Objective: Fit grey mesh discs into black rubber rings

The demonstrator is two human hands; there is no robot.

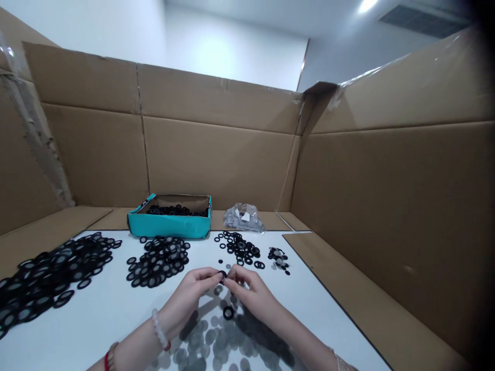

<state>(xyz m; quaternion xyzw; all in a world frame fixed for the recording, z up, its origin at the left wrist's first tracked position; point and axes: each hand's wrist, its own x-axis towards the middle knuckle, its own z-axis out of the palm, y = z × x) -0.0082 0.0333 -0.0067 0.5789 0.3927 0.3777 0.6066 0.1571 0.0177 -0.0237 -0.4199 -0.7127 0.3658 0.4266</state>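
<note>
Grip: left hand [191,296] and right hand [251,293] pinch a black ring [223,274] below a teal box [170,225] of rings [177,210].

This looks like a plain work room, maybe a small workshop, but the view is too dim at the edges to be sure. Big brown cardboard sheets [216,165] stand up around a white table [96,335] like walls. Lots of little black rings [158,260] lie on the table in piles, and more sit in a blue-green box [170,225]. Up high are white walls [235,51], a bright ceiling light [366,5] and an air vent [423,20].
</note>
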